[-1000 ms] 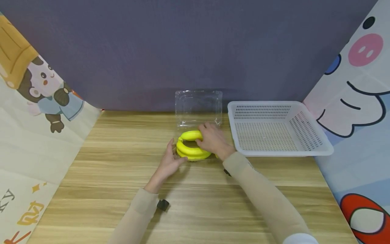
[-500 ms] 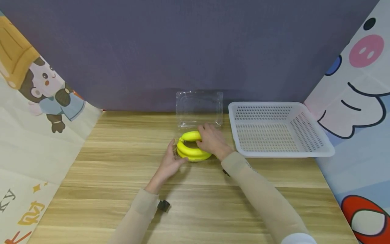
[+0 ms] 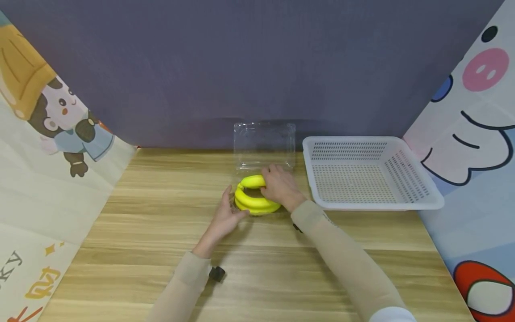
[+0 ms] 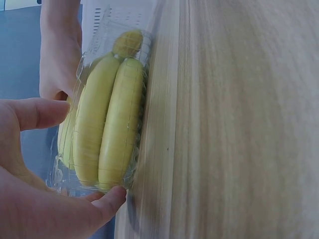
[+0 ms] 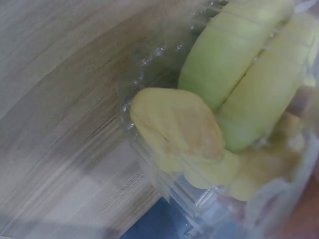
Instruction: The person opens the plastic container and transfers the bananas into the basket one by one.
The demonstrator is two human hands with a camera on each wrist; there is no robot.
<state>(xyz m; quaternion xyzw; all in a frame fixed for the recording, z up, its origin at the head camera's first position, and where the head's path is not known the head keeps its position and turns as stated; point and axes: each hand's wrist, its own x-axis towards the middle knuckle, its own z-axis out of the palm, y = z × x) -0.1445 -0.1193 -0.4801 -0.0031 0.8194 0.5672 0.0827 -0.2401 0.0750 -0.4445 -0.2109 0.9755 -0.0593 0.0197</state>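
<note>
Yellow bananas [image 3: 259,205] lie curved inside a clear plastic clamshell box [image 3: 263,147], whose lid stands raised at the back. My left hand [image 3: 224,218] grips the box's left end, thumb at the near side. In the left wrist view, two bananas [image 4: 117,119] show side by side through the clear wall. Over the back right of the box, my right hand [image 3: 279,184] holds a banana [image 3: 252,181], its fingers bent over the fruit's right part. The right wrist view shows a blurred banana end [image 5: 177,122] behind the clear plastic.
A white perforated plastic basket [image 3: 372,206] stands to the right of the box on the wooden table [image 3: 257,277]. Behind the table rises a dark grey panel [image 3: 257,67]. Printed cartoon sheets [image 3: 487,179] flank both sides.
The whole head view has shifted slightly, so everything sits a little lower in it. Both hands keep their places on the box and the banana.
</note>
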